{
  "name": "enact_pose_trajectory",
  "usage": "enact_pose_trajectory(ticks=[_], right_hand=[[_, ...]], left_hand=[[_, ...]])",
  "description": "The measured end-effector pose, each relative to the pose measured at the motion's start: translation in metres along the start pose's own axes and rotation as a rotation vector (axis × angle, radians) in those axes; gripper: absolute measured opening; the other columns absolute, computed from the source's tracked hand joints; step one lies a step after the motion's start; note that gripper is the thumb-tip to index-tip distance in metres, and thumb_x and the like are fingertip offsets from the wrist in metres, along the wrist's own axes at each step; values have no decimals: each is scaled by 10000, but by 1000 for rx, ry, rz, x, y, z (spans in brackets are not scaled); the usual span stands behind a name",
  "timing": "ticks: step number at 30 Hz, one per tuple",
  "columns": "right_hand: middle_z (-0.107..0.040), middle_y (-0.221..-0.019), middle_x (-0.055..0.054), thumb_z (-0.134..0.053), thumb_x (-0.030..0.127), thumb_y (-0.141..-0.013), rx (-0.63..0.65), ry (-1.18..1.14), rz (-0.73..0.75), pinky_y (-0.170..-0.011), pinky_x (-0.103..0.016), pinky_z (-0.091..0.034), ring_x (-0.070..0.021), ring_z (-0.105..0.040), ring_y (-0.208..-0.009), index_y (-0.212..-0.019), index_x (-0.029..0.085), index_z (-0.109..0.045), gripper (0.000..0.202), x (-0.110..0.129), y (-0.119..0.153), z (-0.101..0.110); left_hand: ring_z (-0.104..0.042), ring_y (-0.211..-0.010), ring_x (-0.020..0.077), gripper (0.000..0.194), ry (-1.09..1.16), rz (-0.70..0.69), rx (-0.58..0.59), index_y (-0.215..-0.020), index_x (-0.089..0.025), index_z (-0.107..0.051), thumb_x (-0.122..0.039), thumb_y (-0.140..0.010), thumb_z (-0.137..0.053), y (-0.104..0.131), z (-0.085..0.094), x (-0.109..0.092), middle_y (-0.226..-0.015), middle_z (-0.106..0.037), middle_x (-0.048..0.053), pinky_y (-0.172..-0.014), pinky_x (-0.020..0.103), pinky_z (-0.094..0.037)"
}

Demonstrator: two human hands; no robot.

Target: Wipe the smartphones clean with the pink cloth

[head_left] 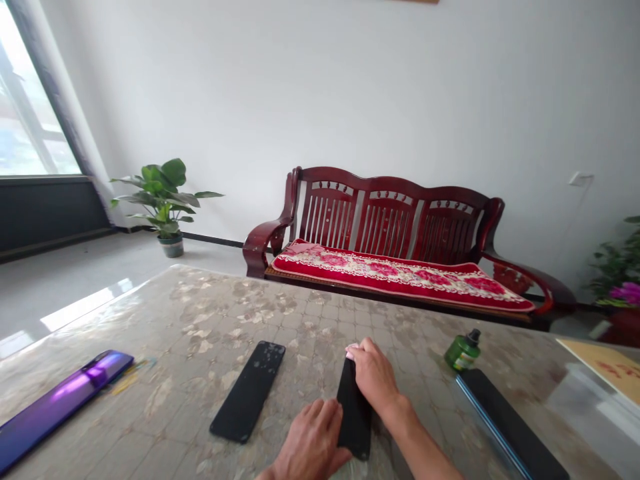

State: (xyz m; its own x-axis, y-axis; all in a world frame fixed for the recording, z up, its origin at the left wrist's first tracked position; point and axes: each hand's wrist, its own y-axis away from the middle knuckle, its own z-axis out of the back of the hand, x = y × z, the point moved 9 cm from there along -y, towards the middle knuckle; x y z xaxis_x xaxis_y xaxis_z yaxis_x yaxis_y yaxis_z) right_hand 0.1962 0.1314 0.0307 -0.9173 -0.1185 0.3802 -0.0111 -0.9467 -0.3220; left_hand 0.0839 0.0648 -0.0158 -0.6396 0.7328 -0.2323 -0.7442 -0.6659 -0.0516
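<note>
Across the foreground we see a flower-patterned tabletop [165,400], a red-brown wooden bench [385,220] behind it. In the tabletop's near middle, the left hand [313,433] grasps the lower left edge of a black smartphone [357,420], while the right hand [375,375] bends over its far end. To the left we find a purple smartphone [65,408] and a speckled black phone [249,391]; to the right, a blue-edged smartphone [515,427] beside a green bottle [462,352]. Smallest is a pale pink cloth [351,350], pinched in the right fingertips.
</note>
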Motion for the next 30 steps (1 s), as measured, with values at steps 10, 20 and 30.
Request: enact_pose_trajectory(ticks=[10,20,30], right_hand=[[-619,-862,-36,-401,281,-989,16,-156,77,-709,-224,-488,-155,-649,-785,-1023,286,-709,311,-6,65,9],[-690,-973,-68,-521,539,-903,-205,-500,-156,-826,-304,-548,-220,-682,-924,-1055,265,-740,382,-65,63,-7],[-724,-1012,-114,-620,560,-829,-358,-790,-258,-834,-382,-561,-263,-679,-944,-1026,209,-755,424,-80,66,12]], left_hand=[[-587,-988,266,532,-35,-31,27,-1159,-140,-594,-539,-822,-695,-5,0,-2,-1128,-623,93,-870,372,-492],[-595,-993,324,573,-244,67,46,-1273,8,-569,-452,-932,-548,-43,-13,-32,-1195,-605,267,-775,400,-506],[-539,-1196,412,687,-106,97,20,-1402,-55,-457,-373,-826,-651,-36,-28,-23,-1366,-506,292,-857,479,-527]])
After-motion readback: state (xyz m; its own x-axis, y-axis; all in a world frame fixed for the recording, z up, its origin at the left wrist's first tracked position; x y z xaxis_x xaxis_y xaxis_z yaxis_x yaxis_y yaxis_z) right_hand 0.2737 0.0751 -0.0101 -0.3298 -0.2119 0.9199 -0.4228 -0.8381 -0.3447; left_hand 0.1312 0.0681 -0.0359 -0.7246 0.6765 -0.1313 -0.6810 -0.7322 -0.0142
